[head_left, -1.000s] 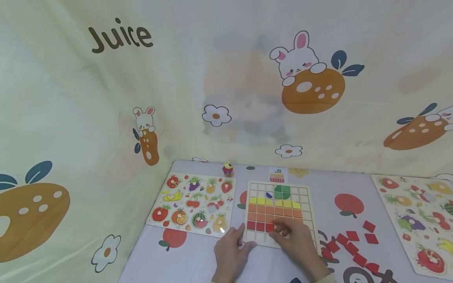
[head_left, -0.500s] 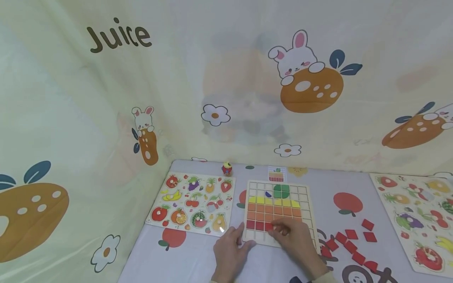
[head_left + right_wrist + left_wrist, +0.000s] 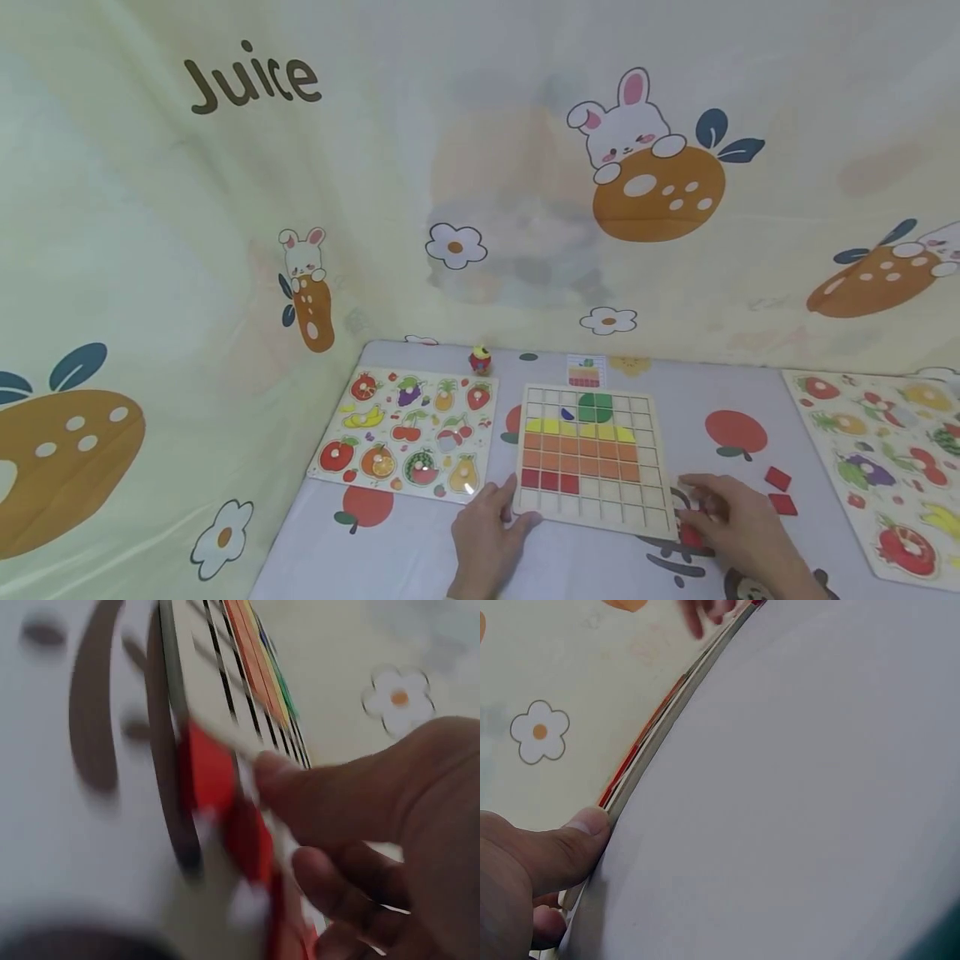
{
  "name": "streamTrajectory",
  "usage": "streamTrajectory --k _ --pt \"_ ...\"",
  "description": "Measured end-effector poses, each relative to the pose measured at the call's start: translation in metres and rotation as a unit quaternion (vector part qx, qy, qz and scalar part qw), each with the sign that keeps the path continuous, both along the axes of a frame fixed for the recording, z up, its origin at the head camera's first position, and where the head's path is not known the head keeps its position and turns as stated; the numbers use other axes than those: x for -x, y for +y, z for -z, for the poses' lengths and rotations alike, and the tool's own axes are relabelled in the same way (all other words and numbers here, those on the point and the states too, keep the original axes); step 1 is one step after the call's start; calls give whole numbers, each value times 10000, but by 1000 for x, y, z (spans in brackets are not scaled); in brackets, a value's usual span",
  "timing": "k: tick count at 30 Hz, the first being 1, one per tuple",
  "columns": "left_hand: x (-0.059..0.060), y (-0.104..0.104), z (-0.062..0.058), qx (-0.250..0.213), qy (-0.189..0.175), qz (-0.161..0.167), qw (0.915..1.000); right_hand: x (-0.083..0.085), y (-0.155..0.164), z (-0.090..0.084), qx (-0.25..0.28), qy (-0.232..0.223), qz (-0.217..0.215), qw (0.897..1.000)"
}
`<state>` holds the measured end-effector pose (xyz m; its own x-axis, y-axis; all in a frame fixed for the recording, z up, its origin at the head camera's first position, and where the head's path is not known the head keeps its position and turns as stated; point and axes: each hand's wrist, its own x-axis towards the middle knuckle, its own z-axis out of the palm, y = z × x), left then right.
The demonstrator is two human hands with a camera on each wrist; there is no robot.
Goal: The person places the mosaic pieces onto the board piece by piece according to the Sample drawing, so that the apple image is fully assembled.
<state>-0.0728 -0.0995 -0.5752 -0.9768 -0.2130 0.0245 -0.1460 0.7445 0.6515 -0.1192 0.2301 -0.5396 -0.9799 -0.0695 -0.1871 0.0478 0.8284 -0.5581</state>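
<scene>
1. Leaving the grid board [image 3: 630,512], the right hand [image 3: 738,527] had crossed to the loose red tiles [image 3: 782,504] beside the board's right edge; half a second earlier its fingertips were at the third cell of the red row.
2. With that hand gone, the third red tile [image 3: 569,484] showed in full, next to two others at the left end of the row, just below the orange rows [image 3: 581,459].
3. The right thumb and fingers stood apart, loosely bent, with nothing seen between them. The right wrist view was blurred, so whether they touched a tile could not be told.
4. The left hand [image 3: 483,533] had stayed put, holding the near left corner, thumb at the near edge and forefinger along the side.
5. The board lay flat on the table [image 3: 420,554], nearer the person than the small picture card [image 3: 585,372].
6. The cells right of the third tile were bare, so the row looked only part filled; the shift seemed to mark a change from placing to fetching.
</scene>
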Motion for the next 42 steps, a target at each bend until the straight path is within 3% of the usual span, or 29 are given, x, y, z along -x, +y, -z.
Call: streamTrajectory --k 5,13,22,28,35,42 --pt "-1 -2 0 8 74 -24 10000 -2 23 2 -151 -255 -220 9993" --pt "0 0 0 -95 -154 -61 9998 -1 24 -1 -312 -241 -339 9986" --pt "0 0 -1 -102 -17 40 9999 -1 21 5 60 -697 164 9974" --pt "0 -1 -1 -105 39 75 9999 -1 21 7 265 -213 180 9993" --pt "0 -2 -2 -150 53 80 9998 0 12 6 739 -254 591 9952" --pt "-1 -2 -3 -153 121 68 9998 1 -10 10 1209 521 1071 9855"
